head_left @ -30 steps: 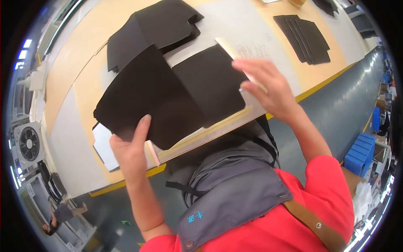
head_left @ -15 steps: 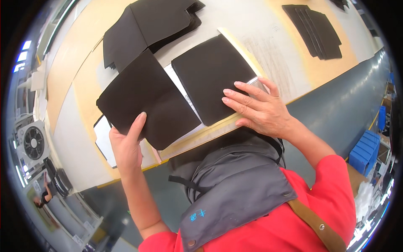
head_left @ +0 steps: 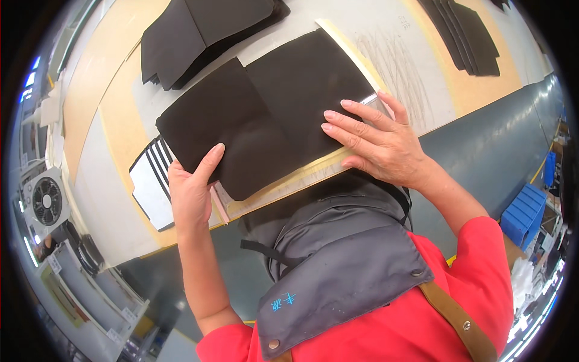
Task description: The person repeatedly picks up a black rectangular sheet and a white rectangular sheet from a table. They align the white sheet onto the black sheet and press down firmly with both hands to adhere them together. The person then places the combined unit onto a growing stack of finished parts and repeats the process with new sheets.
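My left hand (head_left: 194, 184) pinches the lower left edge of a dark, thin sheet panel (head_left: 220, 130), thumb on top and fingers hidden beneath. The panel's right edge meets or slightly overlaps a second dark panel (head_left: 310, 84), lying flat on the table. My right hand (head_left: 386, 139) rests at the second panel's right edge, fingers stretched out and apart, fingertips on its surface. Beside those fingers a small shiny grey piece (head_left: 377, 104) shows, partly covered by the hand. Left of my left hand lie fanned white pieces with dark edges (head_left: 151, 190).
A stack of dark folded panels (head_left: 205, 30) sits at the far left of the table (head_left: 392, 60). More dark panels (head_left: 467, 42) lie overlapped at the far right. A pale strip (head_left: 347, 54) borders the second panel. Blue crates (head_left: 525, 211) and a fan (head_left: 47, 200) stand beyond.
My left hand has shifted the left panel rightward against the other one, covering the white gap between them. The white pieces at left are more exposed. My right hand stays nearly in place.
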